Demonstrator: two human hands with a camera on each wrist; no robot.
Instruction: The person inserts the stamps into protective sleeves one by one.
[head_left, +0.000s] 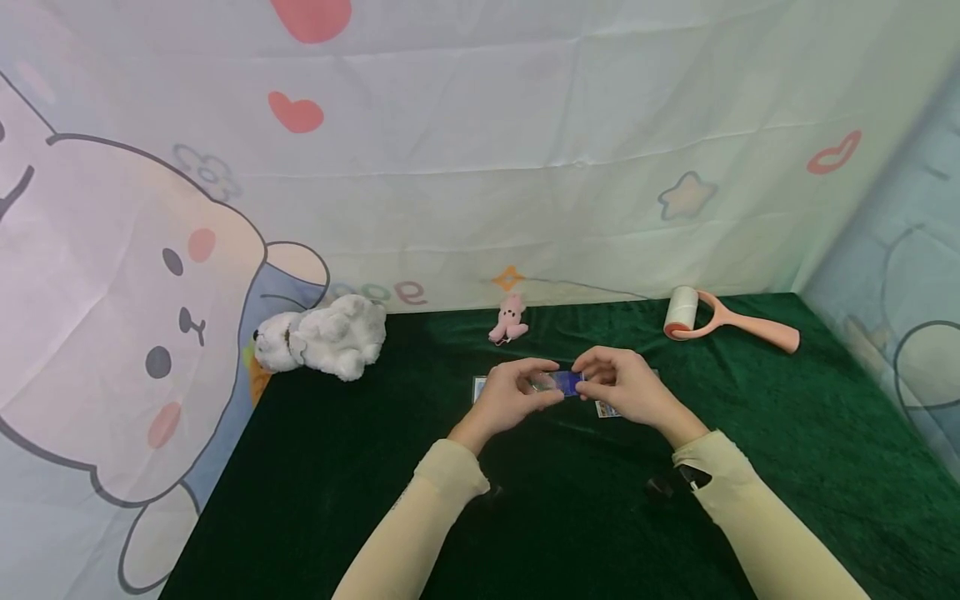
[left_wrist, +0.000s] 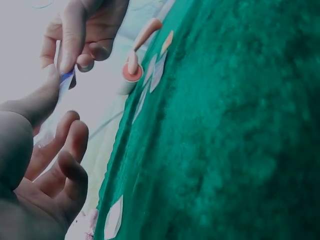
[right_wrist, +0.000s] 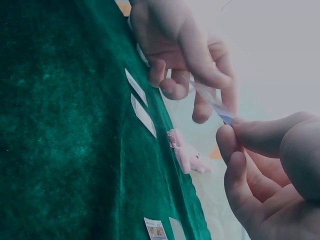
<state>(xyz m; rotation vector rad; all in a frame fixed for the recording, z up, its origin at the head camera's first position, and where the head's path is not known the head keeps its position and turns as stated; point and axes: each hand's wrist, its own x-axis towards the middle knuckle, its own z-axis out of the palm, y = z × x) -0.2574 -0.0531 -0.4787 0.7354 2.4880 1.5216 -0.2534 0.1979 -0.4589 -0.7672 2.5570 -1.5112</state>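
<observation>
White plush animal (head_left: 345, 336): lies on the green-draped desk (head_left: 360, 500), at nine o'clock from the packet.
Left card (head_left: 478, 388): on the desk, partly behind the left hand.
Left hand (head_left: 512, 392): grip narrow, thumb and fingers curved round the packet's clear end.
Pink plush toy (head_left: 510, 319): between ten and eleven o'clock.
Clear packet with blue end (head_left: 567, 383): above the desk, between both hands.
Step in hand: apparently handling this packet from both ends; the next move calls for a steady hold.
Printed card (head_left: 606, 409): at four o'clock.
Right hand (head_left: 633, 387): grip pinches the blue end.
Lint roller (head_left: 750, 323): between two and three o'clock.
</observation>
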